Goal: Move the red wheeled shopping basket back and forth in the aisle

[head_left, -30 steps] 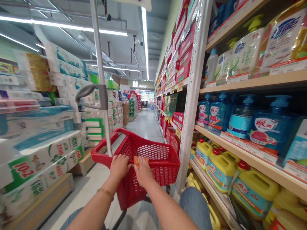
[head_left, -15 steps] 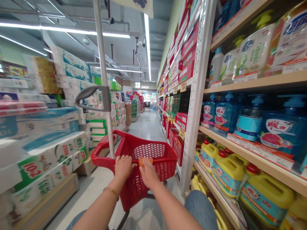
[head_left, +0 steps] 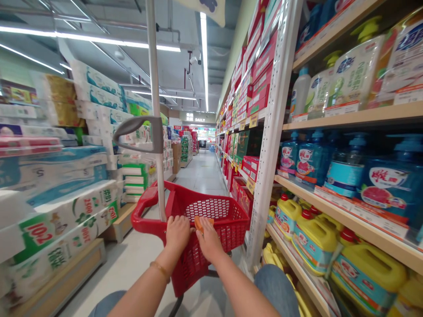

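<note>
Ahead of me stands a small red plastic shopping cart (head_left: pixel 193 264) with perforated basket walls. A grey metal pole (head_left: pixel 154 79) rises from its left side, with a grey loop handle (head_left: pixel 157 134) on it. My left hand (head_left: pixel 178 231) is closed over the cart's near rim, close to the pole's foot. Just right of it, my right hand (head_left: pixel 208 240) presses a small orange cloth (head_left: pixel 199 223) against the same rim. Its fingers lie over the cloth and hide part of it; whether it is folded cloth or sponge is unclear.
Stacked paper packs (head_left: pixel 66 215) line the left side on low wooden stands. At right, wooden shelves (head_left: pixel 346 114) hold pump bottles and yellow jugs (head_left: pixel 366 273); a white upright post (head_left: pixel 272 132) stands at their edge. The aisle floor (head_left: pixel 203 169) runs on beyond the cart.
The cart, its pole and loop handle have shifted to the right and slightly turned in view. Both hands have moved right with the rim, keeping the same hold.
</note>
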Available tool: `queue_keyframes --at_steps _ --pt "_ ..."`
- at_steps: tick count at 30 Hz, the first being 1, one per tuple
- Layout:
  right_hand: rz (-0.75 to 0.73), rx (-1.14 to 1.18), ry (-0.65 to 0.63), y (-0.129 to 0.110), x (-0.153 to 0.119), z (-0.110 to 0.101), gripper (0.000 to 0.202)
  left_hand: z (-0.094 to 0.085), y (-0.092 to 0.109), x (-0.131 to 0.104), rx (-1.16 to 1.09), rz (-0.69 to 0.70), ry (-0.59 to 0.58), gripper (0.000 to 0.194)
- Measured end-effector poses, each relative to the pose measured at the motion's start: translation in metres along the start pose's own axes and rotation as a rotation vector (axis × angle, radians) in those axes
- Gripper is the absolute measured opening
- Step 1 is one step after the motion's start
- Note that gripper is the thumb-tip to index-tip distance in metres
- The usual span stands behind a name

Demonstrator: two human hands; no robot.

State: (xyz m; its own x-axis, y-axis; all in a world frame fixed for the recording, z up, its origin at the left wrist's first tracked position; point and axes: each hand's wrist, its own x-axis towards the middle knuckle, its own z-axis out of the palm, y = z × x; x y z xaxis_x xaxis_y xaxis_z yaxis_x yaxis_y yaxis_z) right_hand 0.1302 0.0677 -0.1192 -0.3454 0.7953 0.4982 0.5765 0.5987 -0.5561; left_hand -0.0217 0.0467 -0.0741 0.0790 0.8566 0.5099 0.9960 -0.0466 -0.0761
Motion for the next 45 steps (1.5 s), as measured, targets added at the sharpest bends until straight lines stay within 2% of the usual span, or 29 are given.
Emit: queue_keyframes --at_steps 3,7,9,13,15,16,18,20,21,22,24,25,26,28,33,35,37,40,43,45 --pt "-0.018 -0.002 0.028 0.016 -0.008 -0.011 0.051 -0.005 0.016 -0.006 -0.008 -0.005 -0.006 0.028" --pt "0.11 -0.041 0.093 0.034 -0.008 -0.022 0.05 -0.012 0.033 -0.008 -0.022 0.027 -0.022 0.023" --pt "0.135 -0.037 0.117 0.031 -0.007 -0.021 0.05 -0.014 0.04 -0.006 -0.034 0.063 -0.036 0.027" --pt "-0.004 0.042 0.087 0.015 -0.012 -0.017 0.049 -0.022 0.044 -0.008 -0.088 0.113 -0.068 0.032" --pt "-0.05 0.061 0.069 0.013 -0.016 -0.019 0.049 -0.03 0.037 -0.014 -0.121 0.119 0.006 0.032" --pt "-0.047 0.056 0.074 0.016 -0.018 -0.022 0.049 -0.035 0.03 -0.017 -0.131 0.103 0.083 0.035" --pt "-0.006 0.029 0.104 0.025 -0.021 -0.028 0.049 -0.045 0.007 -0.024 -0.118 -0.05 0.242 0.045" --pt "0.052 0.0 0.14 0.035 -0.021 -0.034 0.048 -0.054 -0.023 -0.027 -0.087 -0.195 0.3 0.059" --pt "0.076 -0.012 0.151 0.039 -0.021 -0.035 0.048 -0.059 -0.038 -0.027 -0.077 -0.218 0.281 0.064" --pt "0.093 -0.02 0.158 0.042 -0.02 -0.036 0.049 -0.062 -0.053 -0.026 -0.077 -0.183 0.218 0.061" --pt "0.113 -0.03 0.162 0.044 -0.018 -0.034 0.05 -0.066 -0.074 -0.023 -0.086 -0.059 0.041 0.046" --pt "0.121 -0.03 0.161 0.043 -0.016 -0.031 0.051 -0.068 -0.08 -0.022 -0.084 -0.027 -0.011 0.044" --pt "0.129 -0.028 0.16 0.04 -0.014 -0.029 0.051 -0.068 -0.083 -0.021 -0.08 -0.012 -0.038 0.044" --pt "0.14 -0.012 0.157 0.031 -0.01 -0.022 0.05 -0.069 -0.078 -0.021 -0.063 -0.027 -0.016 0.044" --pt "0.051 0.091 0.155 -0.003 -0.003 -0.012 0.048 -0.076 -0.045 -0.03 -0.034 -0.038 0.084 0.042" --pt "-0.01 0.132 0.15 -0.007 -0.003 -0.015 0.048 -0.079 -0.038 -0.032 -0.027 -0.033 0.113 0.041" --pt "-0.045 0.154 0.148 0.001 -0.004 -0.022 0.047 -0.081 -0.04 -0.032 -0.074 0.061 0.084 0.04" --pt "-0.001 0.142 0.189 0.023 0.0 -0.031 0.045 -0.078 -0.056 -0.026 -0.205 0.243 0.022 0.039" --pt "0.074 0.1 0.269 0.03 0.008 -0.031 0.043 -0.07 -0.067 -0.02 -0.239 0.198 0.075 0.042" --pt "0.063 0.087 0.297 0.018 0.01 -0.028 0.042 -0.066 -0.063 -0.018 -0.242 0.164 0.083 0.041"
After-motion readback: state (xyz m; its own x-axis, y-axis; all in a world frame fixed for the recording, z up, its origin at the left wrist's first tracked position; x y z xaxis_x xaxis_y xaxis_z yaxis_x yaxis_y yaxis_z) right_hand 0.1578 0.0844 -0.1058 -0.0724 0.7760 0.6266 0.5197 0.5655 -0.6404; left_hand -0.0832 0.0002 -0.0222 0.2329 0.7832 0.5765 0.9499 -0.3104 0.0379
